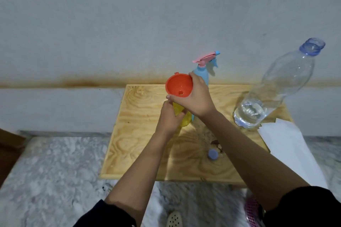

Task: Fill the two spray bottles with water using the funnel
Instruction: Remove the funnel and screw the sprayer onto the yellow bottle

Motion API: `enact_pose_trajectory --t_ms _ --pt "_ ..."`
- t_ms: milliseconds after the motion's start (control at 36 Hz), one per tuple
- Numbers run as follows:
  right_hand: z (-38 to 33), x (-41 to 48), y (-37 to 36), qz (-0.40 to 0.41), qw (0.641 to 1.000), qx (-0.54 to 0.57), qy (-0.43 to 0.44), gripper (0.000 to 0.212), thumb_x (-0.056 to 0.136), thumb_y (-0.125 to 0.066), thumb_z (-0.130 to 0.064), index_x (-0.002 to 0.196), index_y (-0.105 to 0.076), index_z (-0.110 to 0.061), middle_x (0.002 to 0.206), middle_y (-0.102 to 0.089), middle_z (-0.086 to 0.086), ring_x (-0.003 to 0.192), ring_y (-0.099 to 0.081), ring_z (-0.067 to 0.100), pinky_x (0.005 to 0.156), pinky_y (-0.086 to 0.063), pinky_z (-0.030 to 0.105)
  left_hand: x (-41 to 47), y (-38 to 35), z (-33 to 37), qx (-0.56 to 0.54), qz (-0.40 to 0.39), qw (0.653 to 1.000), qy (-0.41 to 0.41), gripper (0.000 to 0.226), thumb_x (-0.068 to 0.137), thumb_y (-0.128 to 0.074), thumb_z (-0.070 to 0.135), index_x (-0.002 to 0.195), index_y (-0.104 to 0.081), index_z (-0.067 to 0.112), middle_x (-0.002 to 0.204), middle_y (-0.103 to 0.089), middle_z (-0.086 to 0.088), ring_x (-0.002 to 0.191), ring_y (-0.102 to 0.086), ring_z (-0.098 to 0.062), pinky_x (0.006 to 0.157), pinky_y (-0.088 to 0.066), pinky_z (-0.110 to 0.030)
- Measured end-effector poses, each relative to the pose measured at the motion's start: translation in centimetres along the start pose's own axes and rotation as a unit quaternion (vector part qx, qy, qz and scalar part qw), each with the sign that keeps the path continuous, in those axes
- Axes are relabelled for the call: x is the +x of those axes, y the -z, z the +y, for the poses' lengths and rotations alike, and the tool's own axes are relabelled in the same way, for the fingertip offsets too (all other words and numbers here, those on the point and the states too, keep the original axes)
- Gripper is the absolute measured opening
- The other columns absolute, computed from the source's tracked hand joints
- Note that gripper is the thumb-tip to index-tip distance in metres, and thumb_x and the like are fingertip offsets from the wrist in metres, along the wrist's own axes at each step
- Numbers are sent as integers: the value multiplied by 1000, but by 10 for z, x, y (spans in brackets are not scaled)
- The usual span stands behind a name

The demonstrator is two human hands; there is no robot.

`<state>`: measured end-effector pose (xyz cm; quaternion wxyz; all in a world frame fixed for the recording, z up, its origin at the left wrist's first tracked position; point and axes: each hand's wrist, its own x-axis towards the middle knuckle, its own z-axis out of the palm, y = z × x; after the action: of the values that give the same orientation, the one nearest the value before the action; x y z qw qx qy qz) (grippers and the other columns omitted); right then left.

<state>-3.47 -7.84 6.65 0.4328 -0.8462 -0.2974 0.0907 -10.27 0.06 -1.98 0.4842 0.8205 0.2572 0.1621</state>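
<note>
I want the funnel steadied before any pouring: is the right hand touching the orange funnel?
Touching. The head view shows the right hand gripping the orange funnel by its rim, thumb and finger on opposite edges, above the yellow spray bottle.

The scene is lit softly and rather dimly from overhead, with a cool grey cast, and only a faint, blurred shadow is thrown on the board (140,134) beneath the arms (239,143). Small glints are seen low in the clear bottle (276,86), which is stretched and tilted outward by wide-angle distortion. The floor (46,171) and sleeves (304,208) near the lower edge are smeared and out of focus.
</note>
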Motion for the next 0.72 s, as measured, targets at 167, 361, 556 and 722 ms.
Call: enact_pose_trajectory --t_ms 167,361,556,722 --pt "-3 0 1 4 1000 5 0 99 65 -80 -50 142 -30 -12 136 -42 4 125 -41 20 99 -40 33 -1 0 0 -7 5 1000 -6 63 87 -65 27 140 -34 13 127 -47 -8 119 -47 -19 94 -38 -26" --pt "-6 1 5 14 1000 7 8 97 64 -80 -49 141 -32 -15 135 -41 2 124 -41 17 92 -38 26 -1 0 -3 -22 9 1000 -13 56 87 -64 35 135 -39 22 119 -48 0 115 -49 -16 92 -42 -27" --pt "-6 0 6 14 1000 2 4 97 64 -80 -50 141 -31 -17 136 -40 1 125 -40 17 90 -37 26 0 0 -5 -17 11 1000 -15 58 86 -64 37 136 -39 22 115 -46 3 113 -48 -14 90 -40 -26" --pt "-5 -1 6 1 1000 5 0 97 66 -79 -49 143 -30 -17 137 -39 2 125 -40 18 90 -35 24 0 -1 -7 -27 11 999 -18 59 86 -65 36 137 -38 23 116 -46 4 114 -48 -14 93 -41 -27"
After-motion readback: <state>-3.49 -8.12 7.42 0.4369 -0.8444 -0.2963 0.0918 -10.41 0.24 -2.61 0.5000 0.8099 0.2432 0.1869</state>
